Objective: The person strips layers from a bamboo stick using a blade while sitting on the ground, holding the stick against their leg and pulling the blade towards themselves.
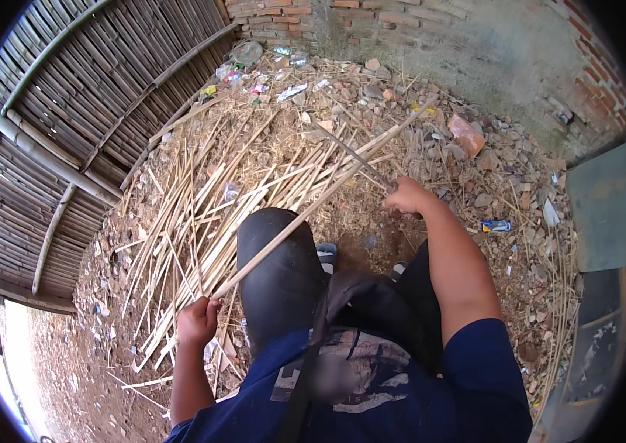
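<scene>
My left hand (197, 322) is closed around the lower end of a long, pale bamboo strip (276, 242). The strip slants up to the right across my left knee, its far end over the rubble. In my right hand (407, 198) is the handle of a long, narrow knife with a dark blade (378, 176). The blade points up and left and crosses the strip past the knee; whether it touches the strip I cannot tell. Beyond and left of my knee, a loose pile of split bamboo strips (213, 258) lies on the ground.
A slatted bamboo wall (99, 88) leans in at the left. A brick wall (431, 44) closes off the back. Stones, straw and litter cover the ground, with a reddish brick chunk (466, 135) at the right. Grey-green boards (604, 207) stand along the right side.
</scene>
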Motion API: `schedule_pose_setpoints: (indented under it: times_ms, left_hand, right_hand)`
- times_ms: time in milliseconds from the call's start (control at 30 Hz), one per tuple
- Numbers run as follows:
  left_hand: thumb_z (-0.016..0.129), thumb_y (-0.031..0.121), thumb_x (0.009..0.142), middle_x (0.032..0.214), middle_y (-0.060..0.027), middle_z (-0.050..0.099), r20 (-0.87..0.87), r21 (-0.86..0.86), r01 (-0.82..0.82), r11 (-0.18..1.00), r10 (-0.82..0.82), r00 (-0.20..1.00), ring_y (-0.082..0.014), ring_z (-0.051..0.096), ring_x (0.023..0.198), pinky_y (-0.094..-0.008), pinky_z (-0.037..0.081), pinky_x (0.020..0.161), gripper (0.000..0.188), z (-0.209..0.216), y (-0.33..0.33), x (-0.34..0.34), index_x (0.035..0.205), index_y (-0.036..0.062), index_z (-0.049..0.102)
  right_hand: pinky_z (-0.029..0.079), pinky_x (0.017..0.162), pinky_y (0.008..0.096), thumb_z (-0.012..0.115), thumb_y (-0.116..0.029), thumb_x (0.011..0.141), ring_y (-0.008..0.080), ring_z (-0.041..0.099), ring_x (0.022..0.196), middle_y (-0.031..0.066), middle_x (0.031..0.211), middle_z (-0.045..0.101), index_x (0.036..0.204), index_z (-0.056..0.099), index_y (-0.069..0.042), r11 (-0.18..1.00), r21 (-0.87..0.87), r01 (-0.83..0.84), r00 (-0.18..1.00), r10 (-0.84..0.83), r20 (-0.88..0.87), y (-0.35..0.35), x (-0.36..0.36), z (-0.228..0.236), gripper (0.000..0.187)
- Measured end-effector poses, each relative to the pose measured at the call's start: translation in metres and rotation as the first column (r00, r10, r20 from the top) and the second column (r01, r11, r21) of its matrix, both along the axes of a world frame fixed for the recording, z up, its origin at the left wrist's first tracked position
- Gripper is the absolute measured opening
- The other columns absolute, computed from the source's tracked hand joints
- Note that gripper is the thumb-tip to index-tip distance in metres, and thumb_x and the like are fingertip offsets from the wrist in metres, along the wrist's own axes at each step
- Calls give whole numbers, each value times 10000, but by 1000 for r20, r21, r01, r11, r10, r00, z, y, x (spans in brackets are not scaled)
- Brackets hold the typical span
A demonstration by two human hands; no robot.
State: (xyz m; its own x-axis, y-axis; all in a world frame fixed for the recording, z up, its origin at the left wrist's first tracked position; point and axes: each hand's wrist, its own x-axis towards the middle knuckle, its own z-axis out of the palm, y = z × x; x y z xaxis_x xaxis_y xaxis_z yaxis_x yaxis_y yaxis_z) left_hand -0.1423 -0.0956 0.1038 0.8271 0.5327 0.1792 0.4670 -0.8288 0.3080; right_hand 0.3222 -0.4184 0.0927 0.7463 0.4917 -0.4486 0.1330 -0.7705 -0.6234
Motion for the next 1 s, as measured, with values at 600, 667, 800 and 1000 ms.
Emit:
schedule_pose_setpoints:
  times_ms: [600, 667, 800, 1000]
  left_hand:
    - [597, 275, 993, 577, -213, 559, -33, 21, -6, 1000, 7, 999, -434, 589, 558, -528, 442, 521, 395, 1, 9, -14, 680, 49, 513]
    - [598, 276, 991, 571, -211, 559, -42, 60, 39, 997, -37, 998, -436, 590, 558, -533, 448, 523, 389, -3, 6, -15, 683, 54, 511]
    - [608, 301, 985, 570, -200, 558, 0, 105, 40, 994, -40, 999, -442, 581, 545, -524, 442, 499, 383, 1, 10, -2, 697, 64, 522]
    - [607, 294, 987, 581, -192, 556, -38, 33, -29, 999, 30, 999, -439, 578, 551, -514, 439, 514, 394, 9, 8, -15, 682, 59, 520]
  right_hand:
    - [562, 755, 444, 732, -247, 721, 333, 713, 803, 189, 881, 721, 1091, 713, 9, 951, -43, -307, 909, 306, 281, 47, -67, 36, 451]
    - [562, 735, 441, 724, -248, 731, 331, 714, 782, 198, 874, 718, 1089, 714, 8, 952, -13, -306, 900, 294, 323, 45, -58, 26, 440]
    - [559, 820, 428, 745, -254, 709, 384, 705, 902, 240, 966, 720, 1069, 711, 1, 980, -70, -184, 972, 192, 138, 33, -15, -1, 443]
    - [549, 772, 459, 658, -195, 770, 388, 693, 830, 222, 895, 708, 1007, 730, 7, 945, -39, -325, 876, 317, 363, 50, -66, 33, 320]
